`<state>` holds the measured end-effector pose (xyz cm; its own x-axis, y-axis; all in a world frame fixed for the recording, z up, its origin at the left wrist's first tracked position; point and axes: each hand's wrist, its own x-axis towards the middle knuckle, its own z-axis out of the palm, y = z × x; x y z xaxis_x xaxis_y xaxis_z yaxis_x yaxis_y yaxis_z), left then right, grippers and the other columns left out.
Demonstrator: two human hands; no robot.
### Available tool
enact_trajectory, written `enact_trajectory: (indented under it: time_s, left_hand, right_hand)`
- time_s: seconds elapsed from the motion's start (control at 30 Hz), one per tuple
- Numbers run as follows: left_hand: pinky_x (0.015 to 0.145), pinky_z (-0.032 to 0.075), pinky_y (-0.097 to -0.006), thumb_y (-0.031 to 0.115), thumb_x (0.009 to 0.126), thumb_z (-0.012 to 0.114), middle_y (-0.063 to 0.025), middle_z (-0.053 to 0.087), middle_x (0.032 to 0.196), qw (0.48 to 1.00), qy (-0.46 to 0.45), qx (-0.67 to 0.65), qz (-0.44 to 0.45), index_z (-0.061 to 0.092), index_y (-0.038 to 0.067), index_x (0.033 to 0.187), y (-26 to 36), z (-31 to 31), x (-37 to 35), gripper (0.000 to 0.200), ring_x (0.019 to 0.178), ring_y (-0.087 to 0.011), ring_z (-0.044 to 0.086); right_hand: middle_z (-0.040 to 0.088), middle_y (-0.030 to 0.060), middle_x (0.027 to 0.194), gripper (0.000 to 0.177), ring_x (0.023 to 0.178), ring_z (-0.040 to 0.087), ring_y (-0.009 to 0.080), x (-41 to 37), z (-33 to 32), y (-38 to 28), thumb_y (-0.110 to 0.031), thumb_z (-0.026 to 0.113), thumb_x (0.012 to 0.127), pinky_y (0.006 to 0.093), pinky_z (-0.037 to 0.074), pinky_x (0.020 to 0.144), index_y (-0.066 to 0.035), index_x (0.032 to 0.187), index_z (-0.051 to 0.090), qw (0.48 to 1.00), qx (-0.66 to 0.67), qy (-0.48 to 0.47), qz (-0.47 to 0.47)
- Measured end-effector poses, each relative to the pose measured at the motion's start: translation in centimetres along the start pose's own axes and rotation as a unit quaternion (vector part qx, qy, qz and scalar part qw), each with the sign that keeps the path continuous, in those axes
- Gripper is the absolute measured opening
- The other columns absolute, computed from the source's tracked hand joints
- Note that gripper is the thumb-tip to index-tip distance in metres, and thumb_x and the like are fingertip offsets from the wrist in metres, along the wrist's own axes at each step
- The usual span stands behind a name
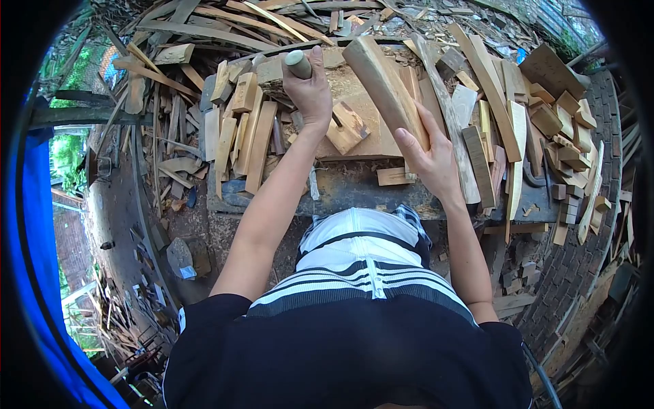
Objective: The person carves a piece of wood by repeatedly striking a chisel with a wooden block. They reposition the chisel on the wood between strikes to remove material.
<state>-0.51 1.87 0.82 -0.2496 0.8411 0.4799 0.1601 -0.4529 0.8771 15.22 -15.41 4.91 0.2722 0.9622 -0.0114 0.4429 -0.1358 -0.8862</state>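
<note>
Plank (385,88), long, pale, smooth, in clasp of right hand (430,162); left hand (310,92) fisted round blunt tool handle (298,63).

Outdoor woodworking yard, offcut wood pieces (238,129) heaped across upper frame, chopping block (354,102) at centre, brick paving (572,273) lower right

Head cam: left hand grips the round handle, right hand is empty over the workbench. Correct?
Not quite. The right hand is not empty: it holds a long wooden piece, which slants up and away from it. The rest stands: the left hand grips the round handle, and both are over the workbench. The head view shows this.
</note>
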Motion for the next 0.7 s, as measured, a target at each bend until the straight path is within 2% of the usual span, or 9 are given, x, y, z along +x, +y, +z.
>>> enact_trajectory:
  time_s: [0.17,0.23,0.33,0.4,0.47,0.5,0.53,0.6,0.7]
  left_hand:
    - [0.061,0.046,-0.0245,0.025,0.092,0.070,-0.0006,0.060,0.072,0.999,-0.030,-0.021,-0.022,0.053,0.005,0.084,0.7,0.4,-1.3,0.028,0.065,-0.0084,0.054]
    - [0.059,0.047,-0.0268,0.026,0.090,0.072,-0.0008,0.061,0.069,0.999,-0.044,-0.025,0.017,0.054,0.004,0.085,1.3,0.8,-2.2,0.028,0.063,-0.0094,0.055]
    - [0.060,0.049,-0.0288,0.026,0.089,0.073,-0.0013,0.062,0.068,0.996,-0.062,-0.005,0.061,0.054,0.003,0.087,1.1,1.1,-2.9,0.030,0.063,-0.0113,0.057]
    - [0.063,0.050,-0.0313,0.025,0.087,0.074,-0.0055,0.065,0.071,0.996,-0.075,-0.016,0.055,0.056,0.003,0.092,1.1,0.8,-3.0,0.029,0.065,-0.0139,0.061]
    - [0.066,0.051,-0.0333,0.020,0.084,0.074,-0.0107,0.067,0.078,0.994,-0.054,-0.080,0.057,0.058,0.004,0.100,1.3,0.8,-3.2,0.028,0.071,-0.0174,0.065]
    - [0.071,0.051,-0.0329,0.015,0.081,0.073,-0.0117,0.069,0.086,0.995,-0.068,-0.052,0.052,0.058,0.004,0.109,1.0,0.6,-3.2,0.033,0.078,-0.0181,0.067]
    - [0.071,0.051,-0.0329,0.015,0.081,0.073,-0.0117,0.069,0.086,0.995,-0.064,-0.054,0.055,0.058,0.004,0.109,0.5,0.6,-3.0,0.033,0.078,-0.0181,0.067]
    - [0.073,0.051,-0.0319,0.012,0.080,0.072,-0.0109,0.069,0.088,0.994,-0.100,-0.026,0.019,0.057,0.003,0.109,-0.1,0.1,-3.5,0.034,0.079,-0.0187,0.067]
    - [0.072,0.051,-0.0325,0.010,0.080,0.072,-0.0113,0.069,0.086,0.995,-0.080,-0.044,0.034,0.057,0.002,0.107,0.1,0.0,-3.8,0.032,0.078,-0.0197,0.067]
  right_hand:
    - [0.070,0.0238,0.099,0.064,0.092,0.070,0.0319,2.1,-0.7,-2.9,-0.046,0.064,0.088,0.0403,0.054,0.078,-0.010,0.139,0.048,0.997,0.066,-0.007,-0.031]
    - [0.070,0.0214,0.096,0.063,0.084,0.071,0.0281,3.5,-1.0,-5.5,-0.042,0.067,0.087,0.0372,0.055,0.073,-0.009,0.138,0.048,0.971,0.123,0.054,-0.199]
    - [0.071,0.0194,0.089,0.061,0.074,0.071,0.0279,4.7,-0.8,-9.4,-0.042,0.068,0.086,0.0364,0.056,0.065,-0.009,0.135,0.050,0.936,0.130,0.120,-0.306]
    - [0.069,0.0170,0.075,0.057,0.063,0.069,0.0310,5.6,-0.2,-8.6,-0.046,0.064,0.087,0.0417,0.055,0.058,-0.016,0.134,0.051,0.948,-0.048,0.091,-0.299]
    - [0.069,0.0165,0.076,0.058,0.063,0.069,0.0301,6.4,0.0,-8.2,-0.050,0.061,0.088,0.0420,0.055,0.058,-0.018,0.134,0.052,0.946,-0.245,-0.022,-0.211]
    - [0.070,0.0187,0.085,0.064,0.066,0.069,0.0241,6.7,-0.5,-8.5,-0.051,0.060,0.090,0.0353,0.055,0.060,-0.008,0.136,0.051,0.941,-0.261,-0.042,-0.212]
    - [0.070,0.0187,0.085,0.064,0.066,0.069,0.0241,6.8,-0.9,-9.1,-0.051,0.060,0.090,0.0353,0.055,0.060,-0.008,0.136,0.051,0.939,-0.263,-0.041,-0.216]
    - [0.071,0.0182,0.087,0.063,0.065,0.069,0.0242,6.0,-1.3,-9.9,-0.051,0.061,0.090,0.0359,0.055,0.057,-0.009,0.136,0.051,0.959,-0.113,-0.017,-0.257]
    - [0.071,0.0174,0.086,0.065,0.064,0.068,0.0234,5.6,-0.1,-8.8,-0.052,0.061,0.089,0.0350,0.055,0.058,-0.009,0.138,0.050,0.952,-0.140,0.009,-0.270]
